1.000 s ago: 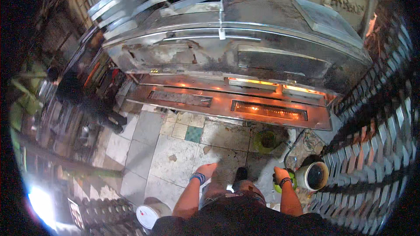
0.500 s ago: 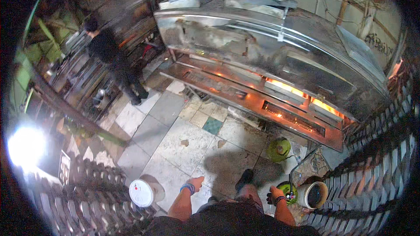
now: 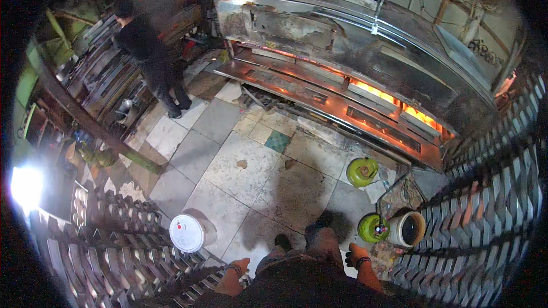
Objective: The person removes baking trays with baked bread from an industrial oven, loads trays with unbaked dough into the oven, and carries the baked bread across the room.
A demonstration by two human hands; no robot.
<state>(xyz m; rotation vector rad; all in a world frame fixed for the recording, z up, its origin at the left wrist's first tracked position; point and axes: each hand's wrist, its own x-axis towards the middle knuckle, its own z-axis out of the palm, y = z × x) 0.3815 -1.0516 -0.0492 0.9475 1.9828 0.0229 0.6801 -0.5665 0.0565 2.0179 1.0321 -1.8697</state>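
Observation:
My left hand [image 3: 240, 264] hangs low beside my left leg, fingers loosely apart, with nothing visible in it. Nearest to it stands a white lidded bucket [image 3: 187, 234] on the tiles. On the other side, my right hand [image 3: 359, 254] is held by my right leg with its fingers curled. Something dark shows at those fingers, too small to make out. Just beyond this hand are a small green gas cylinder [image 3: 373, 228] with a valve fitting on top and an open pale bucket [image 3: 409, 230] with dark contents. Neither hand touches them.
Ahead is a long metal oven [image 3: 342, 51] with flames in its lower openings and trays stacked on top. A second green cylinder [image 3: 362, 171] stands before it. Metal racks [image 3: 468, 239] line both sides. A person in dark clothes [image 3: 147, 45] stands far left near a slanting pole [image 3: 108, 137].
My left hand has drawn back and lower, toward my body. My right hand stays about where it was. The view has shifted, and both feet now show. The co-worker remains in place.

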